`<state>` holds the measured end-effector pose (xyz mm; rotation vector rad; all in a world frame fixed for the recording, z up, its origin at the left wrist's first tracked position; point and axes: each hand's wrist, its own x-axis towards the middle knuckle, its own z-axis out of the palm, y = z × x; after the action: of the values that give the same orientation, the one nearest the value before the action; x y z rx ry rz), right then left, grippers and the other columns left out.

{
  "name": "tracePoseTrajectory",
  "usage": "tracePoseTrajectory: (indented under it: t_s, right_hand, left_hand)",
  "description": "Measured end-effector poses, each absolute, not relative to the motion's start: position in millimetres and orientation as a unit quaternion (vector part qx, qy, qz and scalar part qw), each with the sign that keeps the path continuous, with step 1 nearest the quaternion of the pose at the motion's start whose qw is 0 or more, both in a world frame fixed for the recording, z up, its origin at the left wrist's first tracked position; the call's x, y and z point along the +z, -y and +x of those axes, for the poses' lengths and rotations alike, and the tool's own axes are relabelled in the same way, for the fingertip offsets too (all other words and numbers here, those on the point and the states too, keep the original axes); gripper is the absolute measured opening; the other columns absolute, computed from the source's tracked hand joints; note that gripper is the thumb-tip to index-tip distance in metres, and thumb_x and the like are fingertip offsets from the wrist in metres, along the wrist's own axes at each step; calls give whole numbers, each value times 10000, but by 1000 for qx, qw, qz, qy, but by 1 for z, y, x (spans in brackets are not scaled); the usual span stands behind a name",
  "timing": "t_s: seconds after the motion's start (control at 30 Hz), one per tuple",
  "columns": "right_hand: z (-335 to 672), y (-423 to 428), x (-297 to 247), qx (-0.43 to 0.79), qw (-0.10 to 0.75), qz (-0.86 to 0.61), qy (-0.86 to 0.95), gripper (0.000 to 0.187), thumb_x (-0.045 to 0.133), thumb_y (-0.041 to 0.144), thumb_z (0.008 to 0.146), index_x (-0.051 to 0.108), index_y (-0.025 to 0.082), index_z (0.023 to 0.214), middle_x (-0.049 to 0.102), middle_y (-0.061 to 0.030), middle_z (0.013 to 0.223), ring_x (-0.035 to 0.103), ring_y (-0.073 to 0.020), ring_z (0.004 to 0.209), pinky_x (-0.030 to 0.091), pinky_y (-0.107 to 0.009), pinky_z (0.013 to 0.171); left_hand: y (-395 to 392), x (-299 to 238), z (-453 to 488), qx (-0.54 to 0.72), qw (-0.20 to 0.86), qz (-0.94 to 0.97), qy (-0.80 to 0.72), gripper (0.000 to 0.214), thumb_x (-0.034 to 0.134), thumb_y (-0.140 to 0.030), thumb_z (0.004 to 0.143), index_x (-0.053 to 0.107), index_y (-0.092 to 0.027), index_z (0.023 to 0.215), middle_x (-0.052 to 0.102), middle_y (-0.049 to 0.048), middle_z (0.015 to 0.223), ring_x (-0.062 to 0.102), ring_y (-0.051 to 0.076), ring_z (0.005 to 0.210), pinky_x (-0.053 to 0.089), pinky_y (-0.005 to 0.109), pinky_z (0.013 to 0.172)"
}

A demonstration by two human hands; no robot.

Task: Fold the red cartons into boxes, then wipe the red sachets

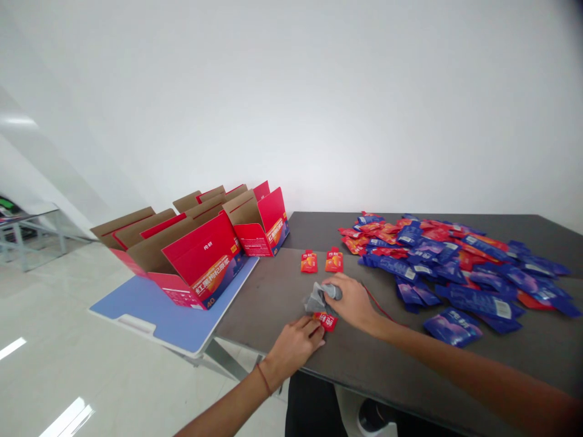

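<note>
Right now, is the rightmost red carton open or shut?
Open: the carton has its top flaps raised and spread apart, brown inner side showing.

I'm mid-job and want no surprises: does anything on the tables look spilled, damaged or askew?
No spill or damage stands out. The red packet at the left hand lies askew, unlike the two straight packets beyond it. The blue-and-red heap is jumbled, some packets overlapping.

The left hand (296, 343) has a thin reddish wrist bracelet (263, 379); trousers (313, 405) are black.
</note>
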<state>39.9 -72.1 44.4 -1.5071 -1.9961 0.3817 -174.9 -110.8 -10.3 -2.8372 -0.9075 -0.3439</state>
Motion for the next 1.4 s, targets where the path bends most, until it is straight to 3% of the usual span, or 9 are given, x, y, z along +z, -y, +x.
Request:
tracePoseTrajectory:
  t_s: [0.17,0.3,0.43,0.6,0.83,1.03,1.13,1.3,1.4]
  right_hand:
    - [28,89,25,81,124,-506,850,253,661,205,879,732,277,1110,691,-46,1150,672,-232,1045,486,-299,759]
    - [55,53,25,-6,53,-529,847,314,661,137,872,726,226,1166,683,-104,1205,651,-275,1096,486,-321,762]
    - [80,19,40,-22,54,-577,815,243,617,148,920,749,200,1118,711,-114,1177,667,-264,1040,483,-333,794]
    - [52,52,46,24,197,-562,803,228,616,250,946,726,276,1145,714,-38,1152,675,-201,971,470,-295,787]
    - [27,73,22,10,78,-482,873,234,693,203,871,731,245,1098,699,-76,1141,654,-248,1046,494,-292,745]
    - [65,21,33,-54,41,-561,825,313,552,70,921,752,200,1123,712,-138,1214,667,-271,1077,513,-314,757]
    - [79,25,43,-54,84,-571,815,348,601,99,884,742,211,1182,706,-123,1228,663,-285,1106,523,-329,784]
    - [131,79,74,-1,333,-567,753,249,607,259,925,756,279,1124,732,-60,1178,697,-236,1017,539,-338,874]
    - [199,119,83,32,380,-551,742,230,615,387,935,765,284,1076,748,-65,1143,708,-270,1022,556,-387,905]
  left_hand:
    - [110,-22,-181,-213,24,-930,298,118,623,-233,1024,729,-199,985,726,50,992,676,195,953,580,299,793]
    - [112,-20,-181,-220,14,-930,294,159,580,-269,1054,724,-203,1075,741,42,1013,666,179,905,561,292,740]
    - [113,-21,-181,-228,15,-926,300,172,565,-274,1063,721,-210,1097,747,42,1025,666,174,896,558,294,732]
    - [112,-26,-181,-236,11,-924,301,175,577,-280,1053,733,-214,1099,744,53,1005,667,176,873,567,296,731]
    - [112,-19,-182,-227,-5,-926,300,214,548,-274,1060,752,-217,1035,736,59,984,669,190,914,577,307,774]
    - [113,-20,-182,-238,-11,-923,303,201,546,-276,1064,732,-205,1094,745,57,1020,654,181,881,565,307,762]
    - [113,-21,-182,-247,-10,-920,304,183,557,-262,1058,730,-205,1076,746,55,1017,648,184,881,556,309,751]
    - [112,-21,-182,-246,-11,-921,301,172,552,-251,1061,713,-211,1105,744,52,1041,650,191,903,545,317,756]
    - [114,-20,-182,-234,-8,-922,308,168,546,-236,1060,705,-215,1110,740,55,1050,652,194,915,545,323,777]
